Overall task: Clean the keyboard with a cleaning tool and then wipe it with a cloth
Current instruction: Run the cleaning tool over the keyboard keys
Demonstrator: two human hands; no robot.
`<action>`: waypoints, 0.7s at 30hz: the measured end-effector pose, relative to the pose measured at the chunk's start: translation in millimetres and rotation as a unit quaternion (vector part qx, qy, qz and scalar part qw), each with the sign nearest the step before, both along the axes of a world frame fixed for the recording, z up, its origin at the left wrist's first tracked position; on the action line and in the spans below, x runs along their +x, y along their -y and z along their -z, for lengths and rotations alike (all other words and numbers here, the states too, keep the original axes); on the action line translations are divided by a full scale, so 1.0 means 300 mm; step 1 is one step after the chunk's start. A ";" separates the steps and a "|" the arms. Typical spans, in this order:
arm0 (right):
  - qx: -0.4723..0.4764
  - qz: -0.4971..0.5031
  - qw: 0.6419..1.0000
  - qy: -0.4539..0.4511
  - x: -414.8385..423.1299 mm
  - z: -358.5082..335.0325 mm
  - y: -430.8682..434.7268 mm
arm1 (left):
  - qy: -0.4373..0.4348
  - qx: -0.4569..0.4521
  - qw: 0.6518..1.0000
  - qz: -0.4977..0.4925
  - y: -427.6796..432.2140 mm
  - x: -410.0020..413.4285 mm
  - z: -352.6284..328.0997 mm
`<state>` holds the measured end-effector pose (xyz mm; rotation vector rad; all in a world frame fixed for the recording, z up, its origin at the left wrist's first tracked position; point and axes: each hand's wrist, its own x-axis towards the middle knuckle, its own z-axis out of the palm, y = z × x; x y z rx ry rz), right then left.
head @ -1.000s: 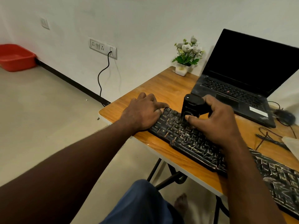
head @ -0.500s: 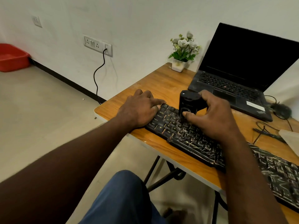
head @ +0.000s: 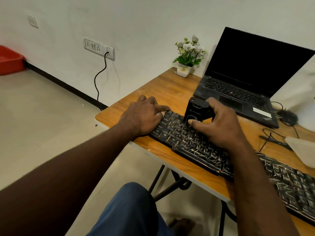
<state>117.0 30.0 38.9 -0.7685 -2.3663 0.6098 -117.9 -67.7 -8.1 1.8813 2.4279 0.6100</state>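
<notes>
A long black keyboard with scratched, pale markings lies along the near edge of the wooden table. My left hand rests flat on the keyboard's left end, fingers laid over the corner keys. My right hand grips a black box-shaped cleaning tool, held upright with its lower end down on the keys near the left part of the keyboard. The tool's underside is hidden. At the right edge of the table lies a pale cloth, partly out of view.
An open black laptop stands behind the keyboard. A small white pot of flowers sits at the table's back corner. A black mouse and loose cables lie at the right. A wall socket, a cord and a red tub are at the left.
The view has shifted slightly. My right hand has kept the tool on the left keys with only a small move. My left hand has stayed on the keyboard's end.
</notes>
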 end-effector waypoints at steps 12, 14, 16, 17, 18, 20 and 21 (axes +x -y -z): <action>0.023 0.033 0.999 -0.018 -0.027 -0.009 0.006 | -0.002 -0.001 1.000 -0.001 0.002 0.006 -0.001; -0.013 -0.010 1.000 -0.013 -0.029 -0.007 0.020 | 0.004 0.001 1.000 -0.003 -0.001 0.004 0.000; 0.003 -0.008 1.000 -0.007 -0.036 -0.002 0.027 | 0.004 0.002 1.000 -0.004 -0.004 0.002 0.002; 0.016 0.005 1.000 -0.007 -0.041 -0.001 0.027 | 0.003 0.001 1.000 -0.004 -0.005 0.003 0.003; 0.024 0.013 1.000 -0.006 -0.048 -0.002 0.025 | 0.002 0.000 1.000 -0.005 -0.004 0.003 0.002; 0.034 0.007 0.999 0.004 -0.071 -0.005 0.028 | -0.004 -0.006 1.000 -0.006 -0.002 0.007 -0.002; 0.043 0.002 0.999 0.014 -0.089 -0.008 0.033 | -0.006 -0.007 1.000 -0.007 0.000 0.008 -0.006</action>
